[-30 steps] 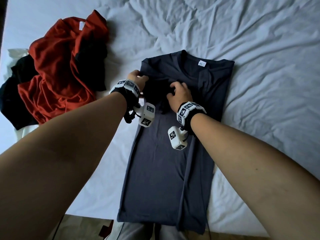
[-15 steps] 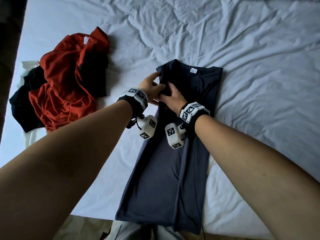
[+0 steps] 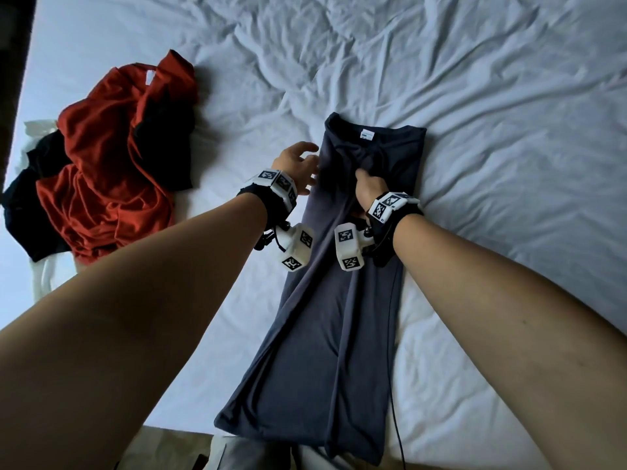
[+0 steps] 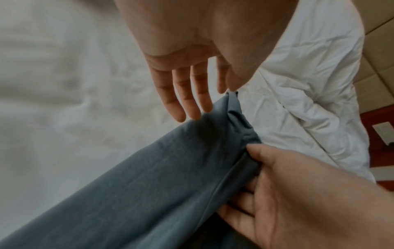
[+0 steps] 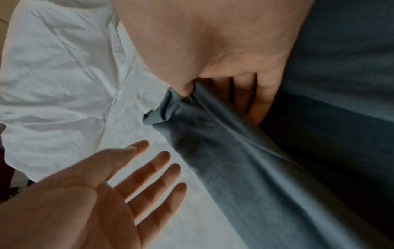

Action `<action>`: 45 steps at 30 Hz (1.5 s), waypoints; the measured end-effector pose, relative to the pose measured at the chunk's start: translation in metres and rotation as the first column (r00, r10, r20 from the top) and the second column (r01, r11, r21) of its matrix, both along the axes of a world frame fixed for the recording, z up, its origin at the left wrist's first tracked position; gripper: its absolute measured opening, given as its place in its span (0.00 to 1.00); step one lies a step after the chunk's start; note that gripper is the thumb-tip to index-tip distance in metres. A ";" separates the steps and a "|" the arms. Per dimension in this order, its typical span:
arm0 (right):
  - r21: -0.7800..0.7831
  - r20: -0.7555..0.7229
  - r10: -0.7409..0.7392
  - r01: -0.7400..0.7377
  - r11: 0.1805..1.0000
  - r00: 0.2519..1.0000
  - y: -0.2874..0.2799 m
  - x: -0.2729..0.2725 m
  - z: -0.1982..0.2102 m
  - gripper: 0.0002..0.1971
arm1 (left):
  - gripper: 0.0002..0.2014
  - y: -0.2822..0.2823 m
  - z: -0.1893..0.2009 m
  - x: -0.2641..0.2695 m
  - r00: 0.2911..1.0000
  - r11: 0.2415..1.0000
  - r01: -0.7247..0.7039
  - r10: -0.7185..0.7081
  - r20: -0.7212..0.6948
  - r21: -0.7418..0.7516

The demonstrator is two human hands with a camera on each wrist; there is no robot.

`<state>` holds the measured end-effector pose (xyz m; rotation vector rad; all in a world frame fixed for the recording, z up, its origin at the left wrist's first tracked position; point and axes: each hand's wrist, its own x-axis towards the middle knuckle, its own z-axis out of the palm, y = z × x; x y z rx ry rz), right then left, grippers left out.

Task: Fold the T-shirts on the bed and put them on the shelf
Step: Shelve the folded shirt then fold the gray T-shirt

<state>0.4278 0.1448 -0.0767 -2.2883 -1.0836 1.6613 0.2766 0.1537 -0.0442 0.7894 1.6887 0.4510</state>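
A dark grey-blue T-shirt [image 3: 342, 334] lies lengthwise on the white bed sheet [image 3: 509, 164], collar and label at the far end, folded into a narrow strip. My right hand [image 3: 364, 176] pinches a raised fold of its left side below the collar; in the right wrist view the thumb and fingers of the right hand [image 5: 224, 94] clamp the bunched T-shirt [image 5: 245, 160]. My left hand [image 3: 307, 161] hovers with straight fingers just left of the shirt's edge. In the left wrist view the left hand [image 4: 192, 107] holds nothing, its fingertips at the T-shirt [image 4: 160, 185].
A heap of red, black and white T-shirts [image 3: 112, 171] lies on the left of the bed. The rumpled sheet stretches far and right. The bed's near edge [image 3: 190, 432] runs along the bottom, with floor below it.
The left hand has let go of the shirt's shoulder and opened beside it. The right hand has drawn the left side fold toward the middle, so the shirt is narrower.
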 end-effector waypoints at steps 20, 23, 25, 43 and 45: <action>0.064 0.060 0.028 -0.032 0.997 0.998 -0.049 0.022 -0.002 0.24 | 0.09 -0.056 0.014 0.015 0.967 0.986 0.126 -0.147 -0.209 -0.109; 0.029 0.024 0.052 -0.053 0.998 0.998 -0.069 0.020 -0.032 0.15 | 0.08 -0.089 0.023 0.004 0.970 0.979 0.134 -0.161 -0.180 -0.157; 0.016 -0.020 0.033 -0.032 0.999 0.999 -0.091 0.011 0.010 0.10 | 0.07 -0.112 0.026 -0.004 0.970 0.975 0.123 -0.157 -0.186 -0.183; -0.095 -0.134 -0.036 0.023 0.995 0.990 -0.269 -0.044 0.024 0.12 | 0.15 -0.313 -0.010 -0.082 0.839 0.865 0.355 -0.462 -0.287 -0.355; -0.095 -0.135 -0.045 0.033 0.995 0.990 -0.279 -0.046 0.024 0.12 | 0.17 -0.323 -0.006 -0.083 0.783 0.823 0.428 -0.544 -0.302 -0.373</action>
